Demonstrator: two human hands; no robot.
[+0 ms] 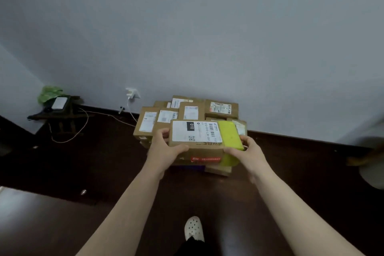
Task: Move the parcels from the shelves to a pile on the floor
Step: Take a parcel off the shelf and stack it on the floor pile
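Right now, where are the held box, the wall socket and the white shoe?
held box (196, 133): head view, on its white label.
wall socket (133, 93): head view, on its white plate.
white shoe (194, 228): head view, on its top.

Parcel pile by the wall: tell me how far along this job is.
Done: several labelled cardboard parcels already sit stacked on the floor against the wall. In hand: the left hand and right hand grip a brown parcel with a yellow-green end, held over them. Left: setting it down. The shelves are out of view, so how many remain cannot be told.
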